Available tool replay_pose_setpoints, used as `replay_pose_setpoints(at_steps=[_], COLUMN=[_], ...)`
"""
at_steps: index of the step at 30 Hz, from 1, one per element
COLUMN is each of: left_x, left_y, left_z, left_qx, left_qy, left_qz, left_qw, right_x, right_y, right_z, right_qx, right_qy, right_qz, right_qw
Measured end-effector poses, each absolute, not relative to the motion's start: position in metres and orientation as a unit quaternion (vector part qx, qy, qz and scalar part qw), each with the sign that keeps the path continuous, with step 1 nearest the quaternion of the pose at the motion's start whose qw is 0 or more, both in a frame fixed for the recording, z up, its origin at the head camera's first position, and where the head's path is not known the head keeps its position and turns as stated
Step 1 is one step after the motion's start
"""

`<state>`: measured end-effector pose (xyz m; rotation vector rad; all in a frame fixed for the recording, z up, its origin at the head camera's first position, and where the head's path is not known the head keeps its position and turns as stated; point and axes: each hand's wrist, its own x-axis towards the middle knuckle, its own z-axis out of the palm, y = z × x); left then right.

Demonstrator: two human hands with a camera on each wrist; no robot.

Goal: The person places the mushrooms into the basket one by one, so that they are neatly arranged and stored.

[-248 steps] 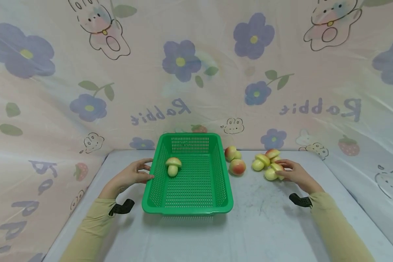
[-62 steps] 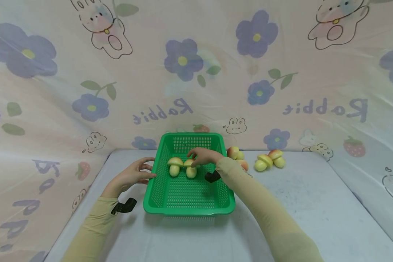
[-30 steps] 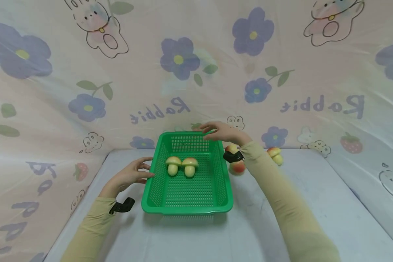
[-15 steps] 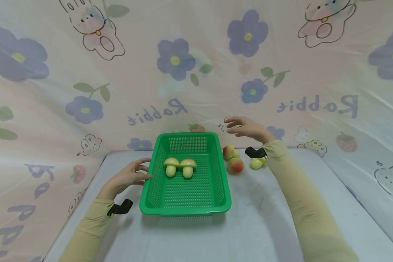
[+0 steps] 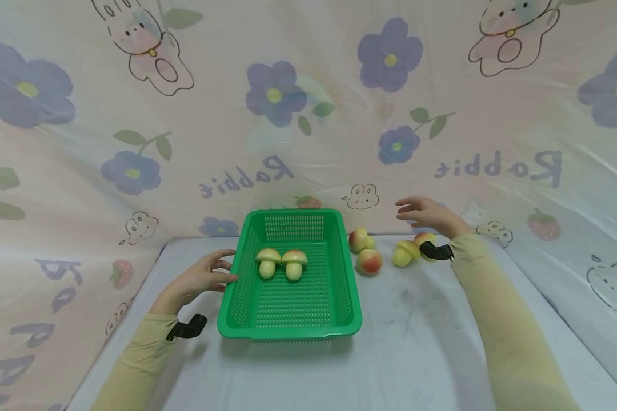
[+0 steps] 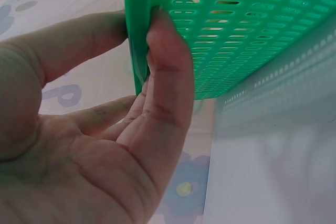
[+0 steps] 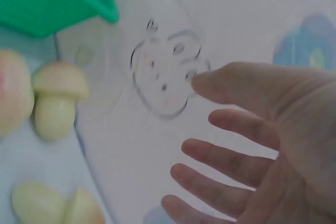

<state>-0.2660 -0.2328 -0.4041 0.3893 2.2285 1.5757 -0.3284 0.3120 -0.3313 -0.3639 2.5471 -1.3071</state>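
Observation:
My left hand (image 5: pixel 197 282) grips the left rim of a green plastic basket (image 5: pixel 290 333); in the left wrist view, thumb and fingers pinch the basket wall (image 6: pixel 137 35) from both sides. Inside lie two toy mushrooms side by side, one mushroom (image 5: pixel 268 262) left of the other mushroom (image 5: pixel 294 264). My right hand (image 5: pixel 427 214) holds nothing and hovers above the table's back right, fingers apart. Below it lie a yellow mushroom (image 5: pixel 405 253) and another mushroom (image 5: pixel 424 238), partly hidden by the wrist camera.
Against the basket's right side lie another mushroom (image 5: pixel 359 240) and a round red-yellow thing like a peach (image 5: pixel 369 262). A white table (image 5: pixel 416 354) carries everything. Behind hangs a patterned cloth (image 5: pixel 329 148) with flowers and rabbits.
A second mushroom was set down in the basket beside the first. My right hand let it go and moved back to the right, over the remaining mushrooms. The left hand stayed on the rim.

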Motion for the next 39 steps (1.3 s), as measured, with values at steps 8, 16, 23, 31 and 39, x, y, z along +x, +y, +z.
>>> replay_pose_setpoints(at_steps=[8, 16, 23, 31, 39], left_x=[-0.267, -0.266, -0.262, -0.260, -0.259], left_y=[-0.233, -0.234, -0.234, -0.232, -0.231], left_z=[-0.403, -0.403, -0.404, -0.408, -0.408], left_qx=[0.137, 0.133, 0.138, 0.141, 0.154], left_qy=[0.797, 0.796, 0.793, 0.791, 0.788], left_qz=[0.559, 0.562, 0.565, 0.566, 0.568], left_qw=[0.184, 0.182, 0.183, 0.184, 0.180], right_x=[-0.328, -0.328, -0.324, -0.318, -0.321], right_y=[0.342, 0.355, 0.362, 0.368, 0.376], right_z=[-0.351, -0.368, -0.382, -0.393, -0.402], right_qx=[-0.118, -0.104, -0.088, -0.086, -0.087], right_qy=[0.890, 0.911, 0.920, 0.923, 0.925], right_qz=[-0.425, -0.389, -0.371, -0.366, -0.360], right_qw=[0.117, 0.094, 0.091, 0.085, 0.084])
